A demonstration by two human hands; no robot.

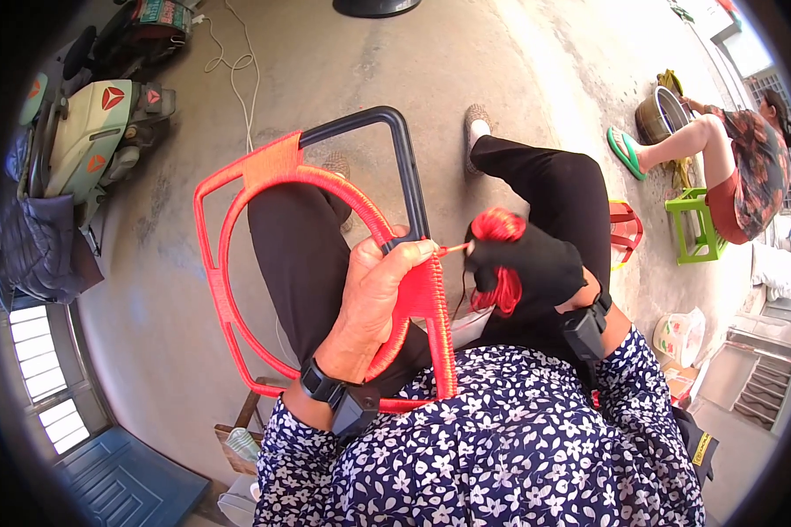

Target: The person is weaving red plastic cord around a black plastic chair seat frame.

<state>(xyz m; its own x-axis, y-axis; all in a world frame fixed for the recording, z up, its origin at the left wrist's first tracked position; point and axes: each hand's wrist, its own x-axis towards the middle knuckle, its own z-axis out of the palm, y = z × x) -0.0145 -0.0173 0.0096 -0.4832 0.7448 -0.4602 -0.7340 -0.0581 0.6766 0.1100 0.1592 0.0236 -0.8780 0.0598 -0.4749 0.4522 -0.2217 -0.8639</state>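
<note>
Left fingers (413,253): curled shut over the rim of the frame (325,189), thumb side pinning the last wraps of red cord (453,249) where black bar met woven section.

Left hand (373,303): bare, steadying the frame on my lap, wrist strapped.

Right hand (523,263): black-gloved, closed round a hank of red cord (499,227), just beside the left fingertips; a short taut strand ran between them.

Frame: part black, part wrapped red, tilted across my knees.

Handling note, my judgement: I needed to keep the strand tight, lay each turn touching the last, and hold the pinning thumb firm until the next turn seated.

Beyond: concrete floor (395,61), scooter (97,132), a seated person (738,167) well apart.
</note>
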